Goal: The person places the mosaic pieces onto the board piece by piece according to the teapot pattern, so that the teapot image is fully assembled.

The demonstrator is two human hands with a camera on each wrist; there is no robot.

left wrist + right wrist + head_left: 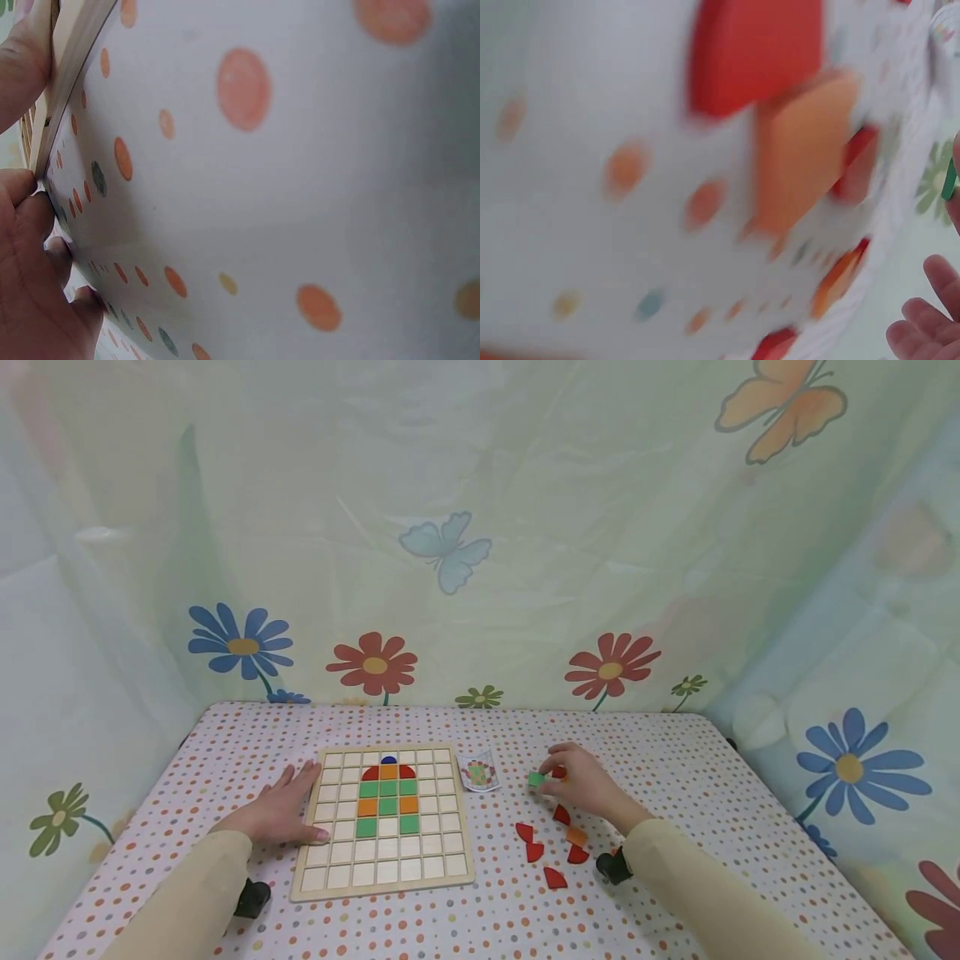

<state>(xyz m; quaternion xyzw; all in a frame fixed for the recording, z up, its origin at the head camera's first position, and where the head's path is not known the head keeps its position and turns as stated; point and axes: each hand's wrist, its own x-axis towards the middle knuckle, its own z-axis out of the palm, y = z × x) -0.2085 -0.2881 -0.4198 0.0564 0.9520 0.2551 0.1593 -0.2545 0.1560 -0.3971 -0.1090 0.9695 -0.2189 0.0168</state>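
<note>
The right grip (581,781) pinches a green block (536,780) between thumb and fingertips. Partly hidden by its fingers is a red piece (559,772). On the table (510,922), near the right grip on the wearer's side, red quarter-round pieces (555,878) lie scattered about an orange piece (576,836). Left of the right grip is a small patterned card (478,772); farther left, the wooden grid board (382,891), bearing colored pieces (387,787). At its left edge, the left grip (277,812) rests, fingers apart, thumb over the rim.
</note>
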